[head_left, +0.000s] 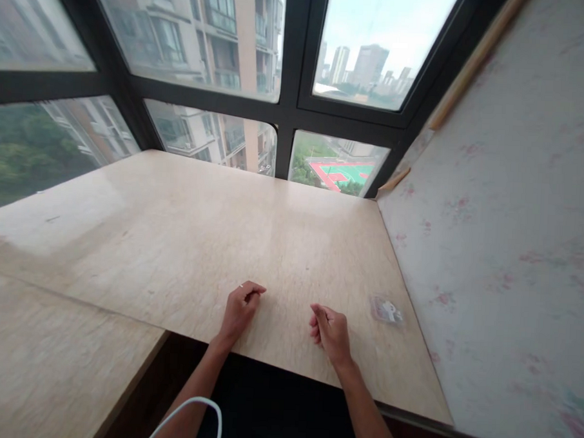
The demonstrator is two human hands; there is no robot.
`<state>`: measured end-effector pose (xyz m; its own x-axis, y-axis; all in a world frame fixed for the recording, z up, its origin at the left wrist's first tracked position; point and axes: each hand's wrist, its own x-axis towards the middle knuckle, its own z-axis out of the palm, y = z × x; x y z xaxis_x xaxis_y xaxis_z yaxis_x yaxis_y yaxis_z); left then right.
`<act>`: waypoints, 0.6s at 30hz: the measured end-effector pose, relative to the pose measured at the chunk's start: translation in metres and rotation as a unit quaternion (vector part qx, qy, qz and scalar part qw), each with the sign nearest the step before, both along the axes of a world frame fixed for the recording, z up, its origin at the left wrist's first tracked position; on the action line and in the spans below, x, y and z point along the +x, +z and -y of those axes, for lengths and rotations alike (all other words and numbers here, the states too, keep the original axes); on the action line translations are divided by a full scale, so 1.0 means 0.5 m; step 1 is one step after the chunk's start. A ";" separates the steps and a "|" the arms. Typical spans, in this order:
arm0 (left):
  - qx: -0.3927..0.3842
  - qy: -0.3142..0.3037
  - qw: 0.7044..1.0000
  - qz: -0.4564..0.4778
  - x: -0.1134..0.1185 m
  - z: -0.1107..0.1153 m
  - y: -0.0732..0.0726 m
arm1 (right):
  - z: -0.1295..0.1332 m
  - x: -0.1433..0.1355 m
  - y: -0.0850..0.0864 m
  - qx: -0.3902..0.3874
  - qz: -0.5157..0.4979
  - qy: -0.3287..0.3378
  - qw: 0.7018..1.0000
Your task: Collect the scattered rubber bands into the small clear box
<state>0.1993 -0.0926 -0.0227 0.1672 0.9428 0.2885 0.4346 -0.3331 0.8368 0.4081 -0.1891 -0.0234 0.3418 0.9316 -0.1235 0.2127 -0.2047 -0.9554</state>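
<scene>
My left hand (pixel 241 309) rests on the beige marble-patterned sill (pixel 214 228) near its front edge. Its fingers are curled in loosely, a thin ring shows on one of them, and I see nothing in its grasp. To the right, my right hand (pixel 333 332) is closed in a loose fist with the thumb over the bent index finger; no object shows in it. A strip of bare surface separates the two hands. Beyond the right hand lies a small clear plastic case (pixel 386 311) with small pale items inside, touched by neither hand.
Dark window frames (pixel 289 83) border the sill at the back. A flower-patterned wall (pixel 503 254) rises on the right. At the lower left, another beige slab (pixel 48 357) adjoins a dark gap. A white cable (pixel 197 401) loops across my left forearm.
</scene>
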 end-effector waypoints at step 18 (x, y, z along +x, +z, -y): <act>-0.093 0.013 0.995 0.033 0.003 0.006 0.027 | 0.008 -0.004 0.012 0.074 0.150 0.026 0.986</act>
<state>0.2009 -0.0957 -0.0094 0.1278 0.9847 0.1185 0.3834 -0.1592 0.9098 0.4060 -0.1931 -0.0174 0.2941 0.9489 0.1144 0.4959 -0.0492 -0.8670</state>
